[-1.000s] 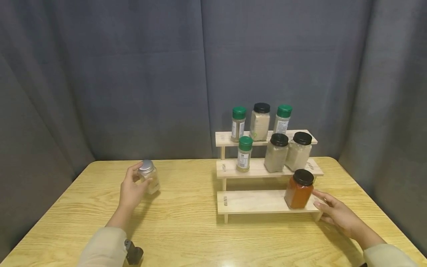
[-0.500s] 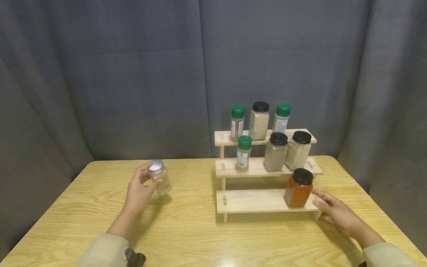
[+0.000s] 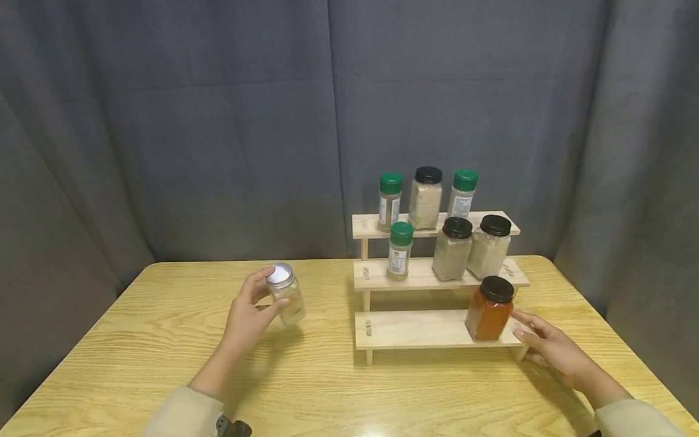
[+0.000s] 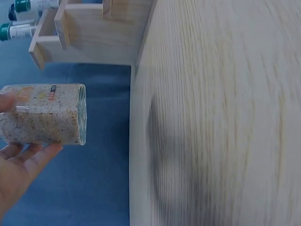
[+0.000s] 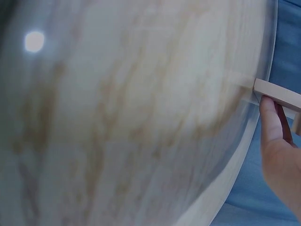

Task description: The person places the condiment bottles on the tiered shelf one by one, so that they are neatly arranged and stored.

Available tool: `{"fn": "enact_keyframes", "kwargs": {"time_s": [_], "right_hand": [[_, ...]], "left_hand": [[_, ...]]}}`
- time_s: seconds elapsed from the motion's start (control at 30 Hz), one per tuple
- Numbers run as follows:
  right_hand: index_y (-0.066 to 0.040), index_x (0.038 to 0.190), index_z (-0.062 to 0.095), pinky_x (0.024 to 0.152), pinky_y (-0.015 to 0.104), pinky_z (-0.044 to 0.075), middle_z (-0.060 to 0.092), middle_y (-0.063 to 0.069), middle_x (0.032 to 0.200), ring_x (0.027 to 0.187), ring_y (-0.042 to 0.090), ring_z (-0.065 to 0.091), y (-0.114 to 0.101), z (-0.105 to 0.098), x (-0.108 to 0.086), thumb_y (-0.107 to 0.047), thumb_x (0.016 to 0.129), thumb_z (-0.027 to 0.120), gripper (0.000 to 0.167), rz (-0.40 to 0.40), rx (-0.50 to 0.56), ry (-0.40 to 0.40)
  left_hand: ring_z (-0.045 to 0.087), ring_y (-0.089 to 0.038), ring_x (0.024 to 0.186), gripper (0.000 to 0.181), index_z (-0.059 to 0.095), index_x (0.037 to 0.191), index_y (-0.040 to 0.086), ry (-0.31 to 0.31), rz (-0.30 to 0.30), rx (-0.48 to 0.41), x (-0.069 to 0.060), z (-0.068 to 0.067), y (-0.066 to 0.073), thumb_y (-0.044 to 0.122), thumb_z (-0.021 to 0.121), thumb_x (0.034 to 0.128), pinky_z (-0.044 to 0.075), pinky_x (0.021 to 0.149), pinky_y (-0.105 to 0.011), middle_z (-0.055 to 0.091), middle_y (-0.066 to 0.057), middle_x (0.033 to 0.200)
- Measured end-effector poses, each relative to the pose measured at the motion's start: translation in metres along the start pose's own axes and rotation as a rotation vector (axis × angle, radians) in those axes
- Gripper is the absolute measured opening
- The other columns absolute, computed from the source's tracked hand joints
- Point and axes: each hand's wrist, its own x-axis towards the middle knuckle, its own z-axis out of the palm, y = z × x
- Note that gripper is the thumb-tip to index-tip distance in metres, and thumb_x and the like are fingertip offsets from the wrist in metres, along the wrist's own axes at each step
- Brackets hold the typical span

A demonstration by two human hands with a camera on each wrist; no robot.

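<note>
My left hand grips a clear glass spice jar with a silver lid, held slightly tilted over the table. In the left wrist view, pale speckled granules fill the jar, thumb on one side and fingers on the other. On the right stands a three-tier wooden spice rack. My right hand holds the right end of its lowest shelf, thumb at the front; some fingers are hidden. Close by that hand, a jar of orange-red powder with a black lid sits on the lowest shelf.
A green-capped bottle and two black-lidded jars occupy the middle tier. Up top, a black-lidded jar stands between two green-capped bottles. Grey curtains surround the wooden table.
My left hand has carried the silver-lidded jar rightward across the table, toward the rack. The right hand and the rack stay where they were.
</note>
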Motion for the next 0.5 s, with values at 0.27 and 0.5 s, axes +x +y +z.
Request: {"fn": "enact_keyframes", "kwargs": {"time_s": [0.27, 0.5], "right_hand": [[-0.004, 0.135, 0.021, 0.086, 0.047, 0.038, 0.002, 0.03, 0.136, 0.116, 0.04, 0.025, 0.0, 0.0, 0.0, -0.026, 0.09, 0.046, 0.056, -0.011, 0.005, -0.005], [-0.007, 0.136, 0.02, 0.086, 0.047, 0.038, 0.0, 0.031, 0.136, 0.116, 0.04, 0.024, 0.001, -0.001, 0.0, -0.026, 0.09, 0.045, 0.056, -0.003, 0.013, -0.012]], "left_hand": [[0.049, -0.03, 0.102, 0.055, 0.039, 0.124, 0.007, -0.025, -0.016, -0.057, -0.008, 0.012, 0.037, 0.0, 0.064, 0.0755, 0.046, 0.077, -0.037, 0.051, -0.02, 0.111], [0.049, -0.03, 0.103, 0.054, 0.04, 0.123, 0.007, -0.049, -0.038, -0.093, -0.011, 0.024, 0.052, -0.002, 0.063, 0.075, 0.047, 0.075, -0.035, 0.051, -0.02, 0.112]]}}
